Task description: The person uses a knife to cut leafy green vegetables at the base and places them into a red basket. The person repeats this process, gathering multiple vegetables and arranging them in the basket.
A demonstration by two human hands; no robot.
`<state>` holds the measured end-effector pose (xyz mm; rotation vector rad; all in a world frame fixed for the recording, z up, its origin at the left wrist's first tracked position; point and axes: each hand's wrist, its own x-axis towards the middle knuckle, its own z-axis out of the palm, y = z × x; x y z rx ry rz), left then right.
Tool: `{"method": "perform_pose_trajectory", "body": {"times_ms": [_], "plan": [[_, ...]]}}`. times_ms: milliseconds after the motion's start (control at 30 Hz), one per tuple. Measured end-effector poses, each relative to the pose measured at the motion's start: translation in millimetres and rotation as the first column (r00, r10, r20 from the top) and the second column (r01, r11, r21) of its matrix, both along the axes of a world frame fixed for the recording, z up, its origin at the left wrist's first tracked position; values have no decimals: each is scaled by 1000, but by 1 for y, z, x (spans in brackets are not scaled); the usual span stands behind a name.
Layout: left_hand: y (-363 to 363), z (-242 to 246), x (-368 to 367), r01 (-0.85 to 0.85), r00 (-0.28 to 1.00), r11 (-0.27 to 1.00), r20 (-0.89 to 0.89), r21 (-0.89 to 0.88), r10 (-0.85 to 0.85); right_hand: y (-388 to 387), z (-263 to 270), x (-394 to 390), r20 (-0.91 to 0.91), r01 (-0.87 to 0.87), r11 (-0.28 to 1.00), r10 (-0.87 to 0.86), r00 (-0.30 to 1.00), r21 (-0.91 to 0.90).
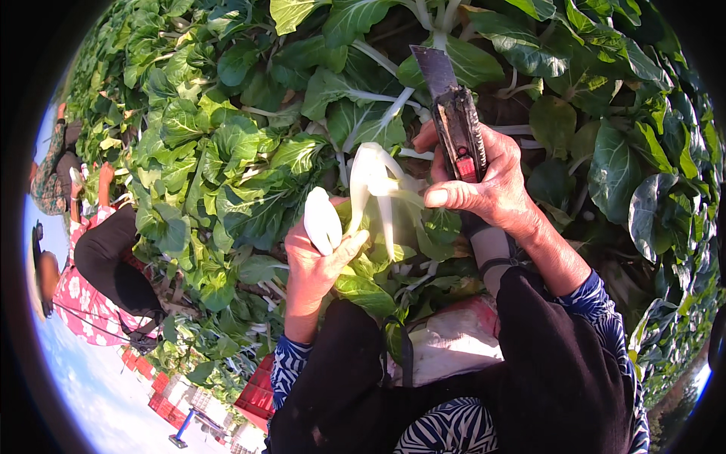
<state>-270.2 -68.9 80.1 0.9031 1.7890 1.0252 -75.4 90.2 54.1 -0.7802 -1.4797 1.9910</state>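
Observation:
My left hand (317, 255) grips a cut pak choi by its pale stem base (323, 221), with the white butt pointing up. The leaves hang below the hand, partly hidden by it. In my right hand (493, 187) is a worn snap-off utility knife (460, 125) with a red slider, its dark blade extended away from me. Pale, blurred leaf stalks (374, 176) hang between the two hands, apparently loose. Whether they touch the fingers of either hand, I cannot tell. Growing pak choi plants (368, 108) stand directly beyond both hands.
Dense pak choi (221, 147) spreads across the field on both sides. At left, a person in a pink flowered top (85, 306) bends over the plants, with another person (51, 170) farther off. A red plastic crate (258, 391) stands beside me at lower left; more red crates (164, 406) lie beyond.

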Motion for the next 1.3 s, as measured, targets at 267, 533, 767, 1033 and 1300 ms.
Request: {"method": "perform_pose_trajectory", "body": {"times_ms": [267, 533, 767, 1033, 1300], "plan": [[-23, -27, -11, -23, 997, 997, 71, -72, 28, 6, 29, -9, 290, -172, 975, 125, 949, 142], [-48, -27, -45, -425, 844, 904, 381, 46, 377, 40, 31, 6, 517, -221, 901, -4, 856, 373], [-17, -22, 4, -79, 737, 989, 675, 126, -27, -24, 2, -38, 146, -149, 934, 205, 968, -325], [-4, -45, 32, -73, 830, 968, 553, 242, -75, -67, -1, -42, 192, 57, 992, -34, 981, -113], [-13, -48, 19, -39, 765, 977, 635, 210, -106, -71, -12, -42, 186, 29, 983, 6, 982, -184]]}}
